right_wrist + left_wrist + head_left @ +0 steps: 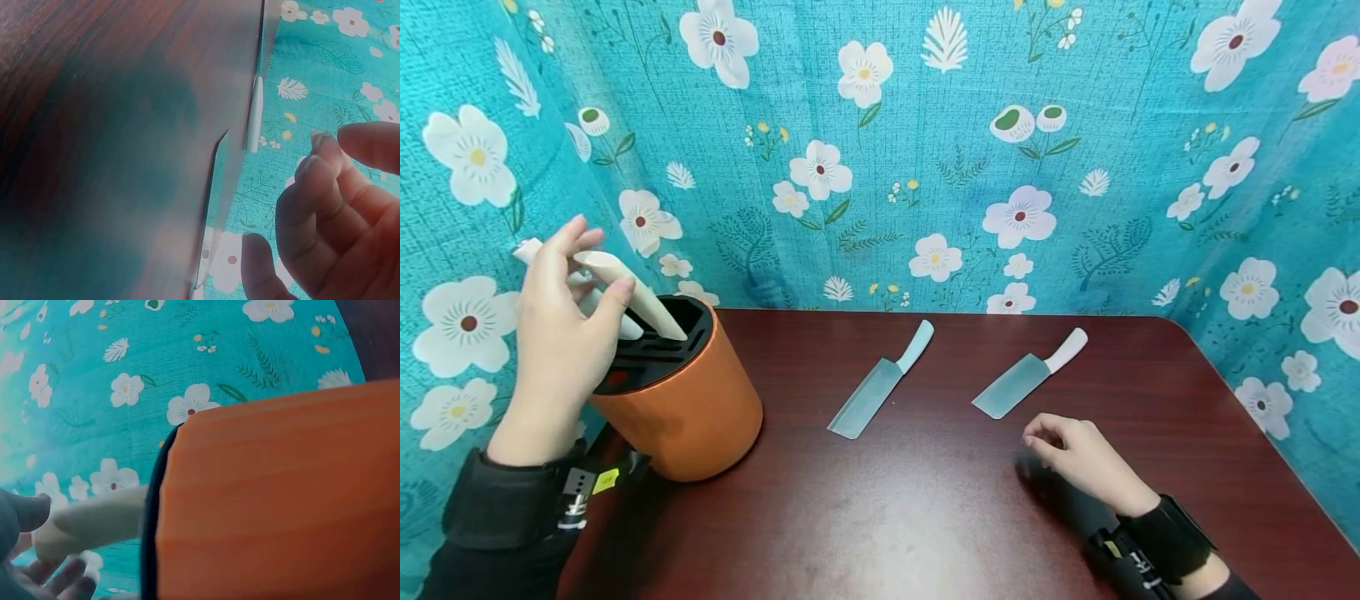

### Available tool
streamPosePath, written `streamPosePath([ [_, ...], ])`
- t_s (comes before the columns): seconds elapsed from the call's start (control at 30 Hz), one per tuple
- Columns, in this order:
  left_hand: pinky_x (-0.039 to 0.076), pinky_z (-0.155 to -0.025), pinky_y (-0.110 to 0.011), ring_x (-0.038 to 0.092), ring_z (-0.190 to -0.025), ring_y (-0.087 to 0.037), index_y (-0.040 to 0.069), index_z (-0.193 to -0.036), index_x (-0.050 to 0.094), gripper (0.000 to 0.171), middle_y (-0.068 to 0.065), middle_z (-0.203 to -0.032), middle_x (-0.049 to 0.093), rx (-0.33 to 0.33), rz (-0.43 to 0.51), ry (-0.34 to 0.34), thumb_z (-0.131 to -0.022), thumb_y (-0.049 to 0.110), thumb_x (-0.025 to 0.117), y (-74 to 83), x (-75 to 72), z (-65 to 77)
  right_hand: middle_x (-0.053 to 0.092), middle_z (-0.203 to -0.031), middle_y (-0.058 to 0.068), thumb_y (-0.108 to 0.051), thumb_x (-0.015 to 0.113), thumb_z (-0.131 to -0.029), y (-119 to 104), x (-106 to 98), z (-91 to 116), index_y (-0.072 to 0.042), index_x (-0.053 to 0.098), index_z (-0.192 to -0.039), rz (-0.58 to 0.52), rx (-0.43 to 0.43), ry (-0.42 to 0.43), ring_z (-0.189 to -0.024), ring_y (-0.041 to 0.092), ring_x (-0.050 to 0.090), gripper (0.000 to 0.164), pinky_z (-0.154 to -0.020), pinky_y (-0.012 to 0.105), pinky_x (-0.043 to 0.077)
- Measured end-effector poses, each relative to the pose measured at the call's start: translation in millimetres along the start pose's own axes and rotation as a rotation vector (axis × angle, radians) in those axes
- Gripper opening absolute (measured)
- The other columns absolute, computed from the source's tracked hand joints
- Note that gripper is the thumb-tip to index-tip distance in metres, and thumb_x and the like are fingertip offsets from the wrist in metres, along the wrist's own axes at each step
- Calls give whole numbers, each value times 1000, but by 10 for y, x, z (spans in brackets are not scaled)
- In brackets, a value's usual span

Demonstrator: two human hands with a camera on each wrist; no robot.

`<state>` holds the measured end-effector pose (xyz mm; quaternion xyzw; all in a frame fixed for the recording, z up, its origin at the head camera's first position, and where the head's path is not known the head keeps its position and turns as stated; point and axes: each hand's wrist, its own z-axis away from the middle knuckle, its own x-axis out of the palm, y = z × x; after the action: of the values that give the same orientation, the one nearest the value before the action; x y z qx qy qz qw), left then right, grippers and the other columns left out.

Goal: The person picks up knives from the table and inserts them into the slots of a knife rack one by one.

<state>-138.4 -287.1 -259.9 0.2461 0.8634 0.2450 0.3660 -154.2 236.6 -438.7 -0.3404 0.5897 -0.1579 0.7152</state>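
At the knife block [700, 417], orange with a black slotted top, my left hand [561, 333] is raised beside two pale handles. Its thumb overlaps the nearer cream handle [651, 307]; another white handle [628, 328] leans out partly behind the hand. In the left wrist view, thumb and loosely bent fingers lie on either side of the handle [100, 525] near its end. My right hand [1086, 458] hovers over the table's right side, fingers loosely curled, holding nothing. Beyond it lies a white-handled cleaver [1015, 385]. A cleaver with a pale blue handle [868, 398] lies mid-table.
The dark reddish-brown table [880, 517] ends at the back against a turquoise floral curtain [910, 192], which also hangs along both sides. The block stands at the table's left edge. Both cleavers lie flat, handles pointing to the back right.
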Motion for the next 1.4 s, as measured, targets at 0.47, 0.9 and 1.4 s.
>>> streamPosePath([
  [0.47,41,-103,-57,54,-122,-44,-3,-118,69,30,-23,-132,62,538,-97,36,-90,8,66,467,462,418,58,-73,-3,-21,63,-100,15,-175,-105,-11,69,-107,42,-40,36,-64,9,52,14,-57,25,44],
  [0.9,56,-80,-33,65,-97,-11,16,-110,72,18,5,-105,71,414,-107,-495,-92,14,71,247,1275,1153,64,-76,1,-21,63,-100,161,-263,-305,-7,69,-110,94,-8,54,-67,15,54,19,-57,27,45],
  [1.4,57,-84,-33,67,-98,-10,18,-105,73,15,9,-102,70,142,-49,-582,-91,12,73,17,1568,1646,72,-106,20,-32,52,-99,580,-484,-878,-5,69,-112,225,237,299,-86,30,66,35,-65,37,49],
])
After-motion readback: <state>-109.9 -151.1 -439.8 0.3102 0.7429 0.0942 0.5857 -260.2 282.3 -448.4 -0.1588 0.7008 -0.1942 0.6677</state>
